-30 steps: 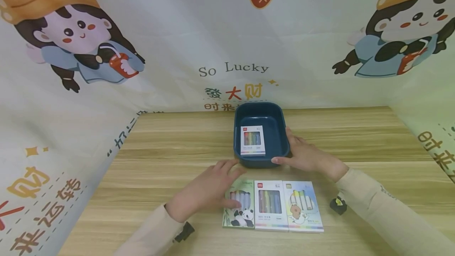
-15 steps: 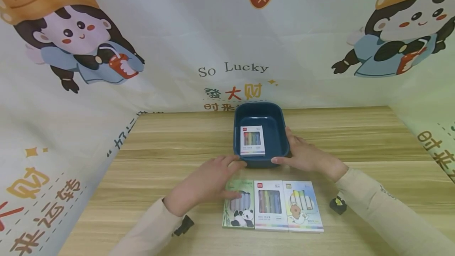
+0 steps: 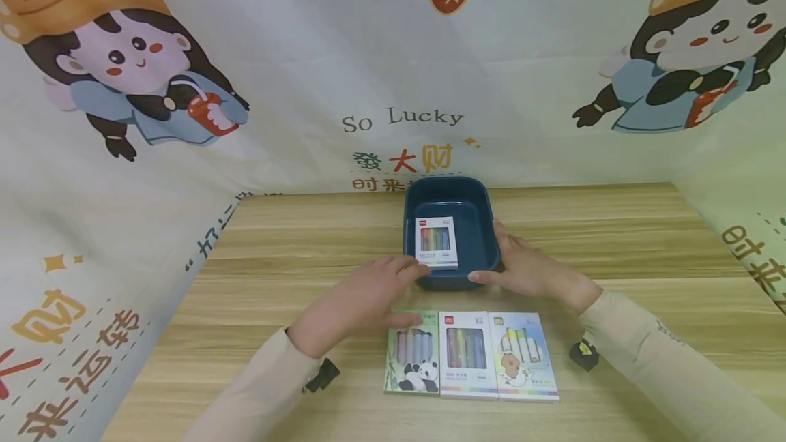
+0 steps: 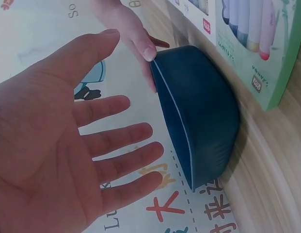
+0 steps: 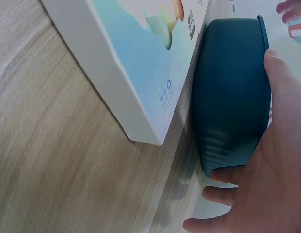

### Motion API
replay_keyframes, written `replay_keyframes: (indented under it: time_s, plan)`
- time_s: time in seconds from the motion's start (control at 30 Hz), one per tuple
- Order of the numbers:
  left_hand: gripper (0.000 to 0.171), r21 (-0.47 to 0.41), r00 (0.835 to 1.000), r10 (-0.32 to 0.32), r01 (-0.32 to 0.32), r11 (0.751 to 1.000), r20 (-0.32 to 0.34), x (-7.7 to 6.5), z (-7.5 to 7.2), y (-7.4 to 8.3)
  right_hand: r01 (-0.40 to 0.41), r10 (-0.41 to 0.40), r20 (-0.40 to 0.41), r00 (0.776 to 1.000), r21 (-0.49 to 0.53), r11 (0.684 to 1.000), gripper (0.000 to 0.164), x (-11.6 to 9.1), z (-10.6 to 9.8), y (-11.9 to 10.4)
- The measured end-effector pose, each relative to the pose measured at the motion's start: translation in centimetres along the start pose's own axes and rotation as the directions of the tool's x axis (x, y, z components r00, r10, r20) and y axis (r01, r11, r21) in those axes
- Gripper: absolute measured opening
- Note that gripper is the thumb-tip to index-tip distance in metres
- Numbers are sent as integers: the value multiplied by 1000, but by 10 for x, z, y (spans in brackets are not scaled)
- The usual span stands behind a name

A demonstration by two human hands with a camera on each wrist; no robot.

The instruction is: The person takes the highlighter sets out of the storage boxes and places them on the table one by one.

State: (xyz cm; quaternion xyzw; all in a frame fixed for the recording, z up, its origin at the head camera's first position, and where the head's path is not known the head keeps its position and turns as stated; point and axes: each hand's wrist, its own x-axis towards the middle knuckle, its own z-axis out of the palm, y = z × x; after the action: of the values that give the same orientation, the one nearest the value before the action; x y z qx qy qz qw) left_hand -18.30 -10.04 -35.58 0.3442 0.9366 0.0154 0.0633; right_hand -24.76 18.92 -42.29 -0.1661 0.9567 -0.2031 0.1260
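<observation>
A dark blue plastic bin [image 3: 473,237] stands at the back of the table, a white box of coloured pens [image 3: 437,244] inside it at the left. My right hand [image 3: 531,268] rests on the bin's front right corner, thumb on the front rim, straight fingers along the right side. My left hand [image 3: 359,302] holds nothing; its fingers are spread, as the left wrist view shows, by the bin's front left corner. Below the left thumb lies a green panda-print box of pens [image 3: 413,360]. Beside it lie a white pen box [image 3: 469,357] and a pale blue pen box [image 3: 525,360].
The wood-grain table [image 3: 307,244] carries everything. A printed cloth [image 3: 295,53] hangs behind it and along both sides. Small black devices [image 3: 322,375] are on both wrists.
My left hand has shifted slightly up and right, its fingertips now over the bin's front left rim and its thumb higher over the panda box. The right hand and the bin stay put.
</observation>
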Motion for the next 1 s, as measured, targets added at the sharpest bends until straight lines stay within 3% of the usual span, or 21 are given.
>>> replay_keyframes:
  time_s: [0.23,0.57,1.0]
  plan:
    - [72,10,999,15,-15,1000,-33,4,-5,-2,8,-8,2,1000,6,1000,124,-1,0,-1]
    - [69,2,1000,2,-2,1000,-26,6,-8,-4,-2,2,10,1000,11,1000,125,-2,-1,0]
    - [67,-3,1000,10,-10,1000,-25,19,-11,-11,3,-4,14,1000,31,1000,126,0,0,1]
